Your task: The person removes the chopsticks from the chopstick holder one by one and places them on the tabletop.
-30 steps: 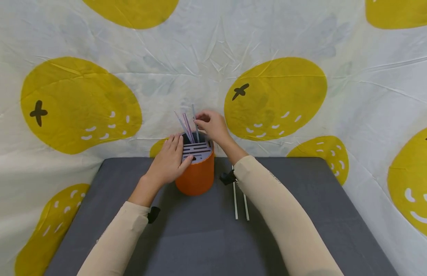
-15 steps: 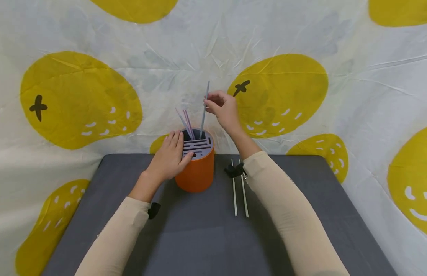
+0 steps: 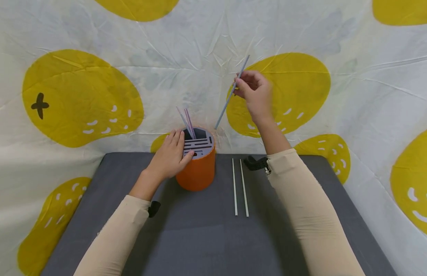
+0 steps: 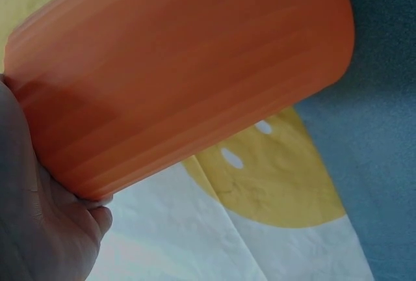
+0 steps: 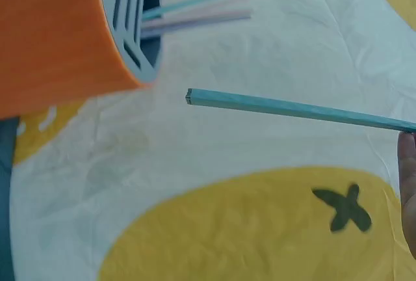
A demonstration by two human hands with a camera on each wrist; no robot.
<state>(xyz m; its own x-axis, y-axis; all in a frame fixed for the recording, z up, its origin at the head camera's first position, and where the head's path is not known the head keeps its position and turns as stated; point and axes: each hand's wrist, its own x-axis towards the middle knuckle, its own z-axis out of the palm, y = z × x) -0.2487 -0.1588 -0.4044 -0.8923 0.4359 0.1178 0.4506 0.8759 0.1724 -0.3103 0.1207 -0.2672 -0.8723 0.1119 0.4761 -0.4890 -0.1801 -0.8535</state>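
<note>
Your right hand (image 3: 258, 95) pinched a tilted blue stick (image 3: 228, 101) right of the orange holder (image 3: 196, 177), clear of it; your left hand (image 3: 167, 155), fingers straight, rested on its left rim. A loose pinch could have let the stick slip.

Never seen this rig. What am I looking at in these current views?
No robot: a person is working with bare hands. The wide view comes from a head camera looking forward and down; the two close views come from cameras on each wrist. The left hand touches the rim of an orange slotted holder. The right hand pinches a bluish stick, apart from the holder. Other thin sticks stand inside it; two pale sticks lie on the dark table.
</note>
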